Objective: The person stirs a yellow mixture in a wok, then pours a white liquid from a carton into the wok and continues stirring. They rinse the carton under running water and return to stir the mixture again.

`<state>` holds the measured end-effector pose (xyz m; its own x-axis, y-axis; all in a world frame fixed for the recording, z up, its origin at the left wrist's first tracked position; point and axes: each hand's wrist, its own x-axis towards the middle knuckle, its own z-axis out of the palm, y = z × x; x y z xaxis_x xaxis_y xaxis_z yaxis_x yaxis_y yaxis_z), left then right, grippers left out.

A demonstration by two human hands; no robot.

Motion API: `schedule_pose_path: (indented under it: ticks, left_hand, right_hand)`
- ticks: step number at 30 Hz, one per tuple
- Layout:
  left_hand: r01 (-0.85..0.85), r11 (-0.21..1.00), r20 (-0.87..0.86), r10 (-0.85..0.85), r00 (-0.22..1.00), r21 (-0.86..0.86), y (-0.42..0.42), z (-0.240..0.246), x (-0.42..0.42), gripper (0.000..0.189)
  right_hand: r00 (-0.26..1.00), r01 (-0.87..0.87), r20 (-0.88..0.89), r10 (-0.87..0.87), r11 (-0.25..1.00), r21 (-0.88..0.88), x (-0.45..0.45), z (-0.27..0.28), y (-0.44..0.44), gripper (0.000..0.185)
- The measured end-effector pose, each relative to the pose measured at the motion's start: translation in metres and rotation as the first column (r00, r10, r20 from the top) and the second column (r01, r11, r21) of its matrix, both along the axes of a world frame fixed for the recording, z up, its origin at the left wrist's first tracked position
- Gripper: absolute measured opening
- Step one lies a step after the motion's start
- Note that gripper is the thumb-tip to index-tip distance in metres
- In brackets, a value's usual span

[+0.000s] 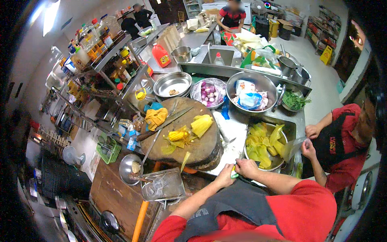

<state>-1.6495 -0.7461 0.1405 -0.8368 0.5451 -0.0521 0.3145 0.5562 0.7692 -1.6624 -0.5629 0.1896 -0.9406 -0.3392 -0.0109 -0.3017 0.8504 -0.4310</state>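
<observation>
My left hand [226, 176] is closed around a small yellow, white and green item [234, 173], mostly hidden by the fingers. Right against it, my right hand [248, 168] has its fingers bent; whether they grip the item is unclear. Just beyond my hands, a steel bowl [285, 137] in the sink holds yellow-green corn husks [260, 142]. To the left stands a round wooden chopping block [169, 145]. On it lie a piece of yellow corn on the cob [177, 135], a husk-wrapped piece [202, 125], a long knife [177, 118] and an orange cloth [156, 118].
A co-worker's hands [311, 142] hold a clear plastic bag [293, 148] at the right. Behind the block are a bowl of peeled onions [209, 93], a large steel bowl [267, 104] with bagged meat, and a bowl of greens [293, 101]. A metal tray [164, 184] sits front left.
</observation>
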Motion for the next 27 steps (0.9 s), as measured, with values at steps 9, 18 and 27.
schedule_pose_path:
  ticks: [9,18,27]
  left_hand:
    - [0.012,0.995,0.049,-0.007,0.999,-0.098,-0.001,0.008,-0.003,0.064]
    - [0.07,0.986,0.087,-0.058,0.995,-0.148,0.0,0.011,-0.005,0.062]
    - [0.003,0.963,0.095,0.023,0.995,-0.268,0.002,0.026,-0.001,0.063]
  right_hand:
    - [0.996,0.078,0.045,-0.083,0.992,0.103,0.008,0.003,-0.004,0.037]
    - [0.914,-0.405,-0.009,0.405,0.911,-0.072,-0.022,0.004,0.024,0.031]
    - [0.961,0.249,0.111,-0.253,0.967,0.044,0.012,0.012,-0.015,0.04]
